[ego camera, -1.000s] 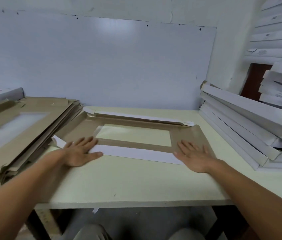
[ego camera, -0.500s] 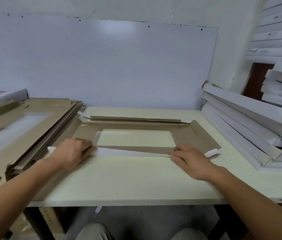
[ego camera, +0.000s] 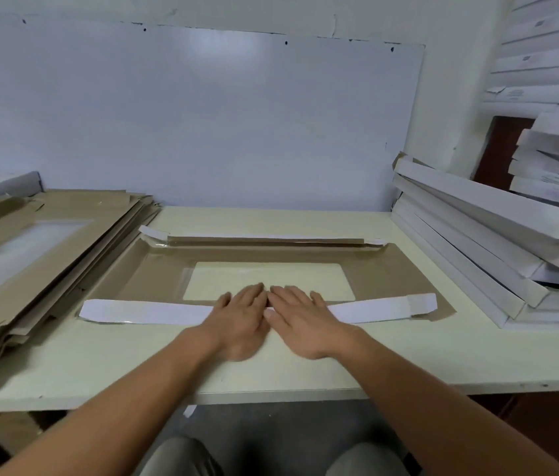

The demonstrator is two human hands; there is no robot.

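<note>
Head view showed the left hand (ego camera: 242,317) and right hand (ego camera: 300,321) side by side, fingers straight and flat, pressing the white flap (ego camera: 144,310) of a brown windowed carton blank (ego camera: 391,269) on the table (ego camera: 305,369). Brown blanks (ego camera: 65,235) lay piled at left and white boxes (ego camera: 477,242) stacked at right, both apart from the hands.

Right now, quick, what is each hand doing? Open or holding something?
The left hand is open, fingers straight, pressing flat on the white flap.
The right hand is open too, flat on the same flap, right beside it.
</note>
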